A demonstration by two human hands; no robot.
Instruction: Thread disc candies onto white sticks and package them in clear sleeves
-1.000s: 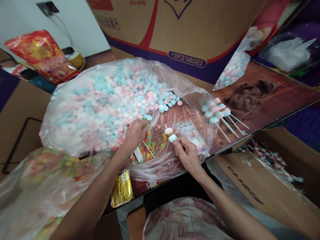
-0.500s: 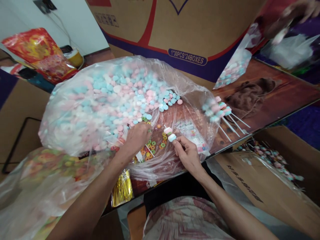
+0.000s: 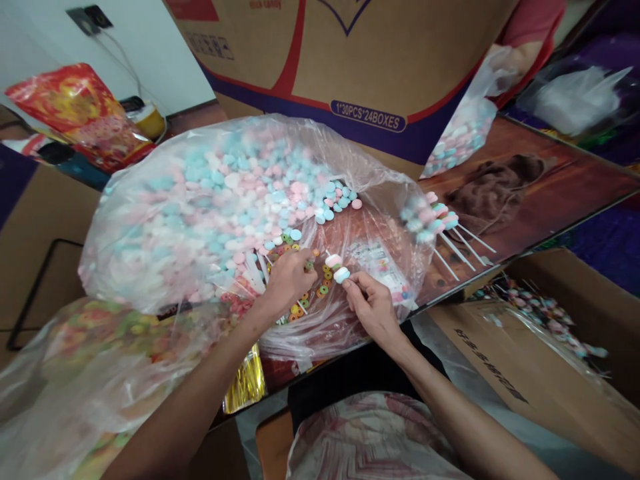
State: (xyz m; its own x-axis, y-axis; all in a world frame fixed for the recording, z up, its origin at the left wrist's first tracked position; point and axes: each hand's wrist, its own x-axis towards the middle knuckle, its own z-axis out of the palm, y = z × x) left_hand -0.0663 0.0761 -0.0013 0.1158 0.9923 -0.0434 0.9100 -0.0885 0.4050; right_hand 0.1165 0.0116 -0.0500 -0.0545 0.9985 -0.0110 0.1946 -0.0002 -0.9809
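My right hand (image 3: 371,300) pinches the lower end of a marshmallow skewer (image 3: 341,274). On its stick sit a pink-and-white marshmallow, a ring gummy and a blue-and-white marshmallow, with the bare tip pointing up and away. Just left of it, my left hand (image 3: 291,275) is closed, and a small greenish ring gummy (image 3: 309,265) shows at its fingertips. Loose ring gummies (image 3: 323,289) and white sticks (image 3: 257,270) lie around and beneath this hand. Behind, a big clear bag (image 3: 200,193) spills pink, blue and white marshmallows (image 3: 340,193) onto the table.
Several finished skewers (image 3: 440,220) lie at the right, beside a brown cloth (image 3: 500,187). An open carton (image 3: 480,347) of skewers stands lower right. A large cardboard box (image 3: 350,60) blocks the back. Gold twist ties (image 3: 245,380) lie at the front edge. Another person's arm (image 3: 525,57) is upper right.
My left hand has moved right and slightly toward me, from the gummy pile toward the skewer. My right hand holds its place with the skewer. The other person's hand has left the upper right corner.
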